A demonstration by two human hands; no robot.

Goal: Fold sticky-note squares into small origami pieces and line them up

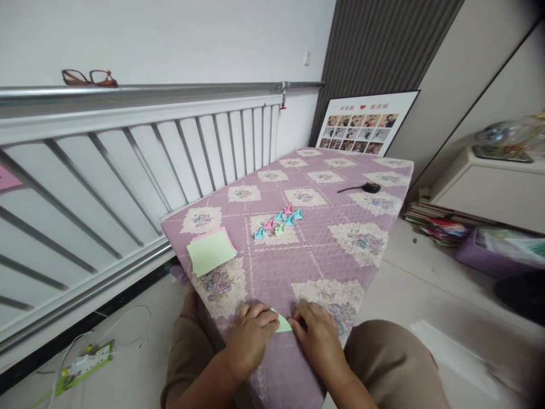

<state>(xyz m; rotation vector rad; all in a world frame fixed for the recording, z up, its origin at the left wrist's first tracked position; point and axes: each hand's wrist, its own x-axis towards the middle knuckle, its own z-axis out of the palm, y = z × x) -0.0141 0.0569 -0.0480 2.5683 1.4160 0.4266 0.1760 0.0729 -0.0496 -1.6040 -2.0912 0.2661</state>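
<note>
A small light-green paper [281, 322], folded to a triangle, lies on the tablecloth near the front edge of the table. My left hand [252, 336] presses on its left side with the fingers closed together. At its right corner, the thumb and fingers of my right hand [315, 334] pinch the paper. Much of the sheet is hidden under my fingers. Farther along the table, several small folded paper pieces [279, 228] in blue, pink and green stand in a group. To the left is a stack of square coloured papers [212, 251], green on top.
A purple floral tablecloth [281, 267] covers the table. A black round object with a strap [371, 187] lies toward the far right. A white radiator [179, 153] runs along the left, with eyeglasses [90, 78] on the pipe above. A power strip [87, 366] lies on the floor.
</note>
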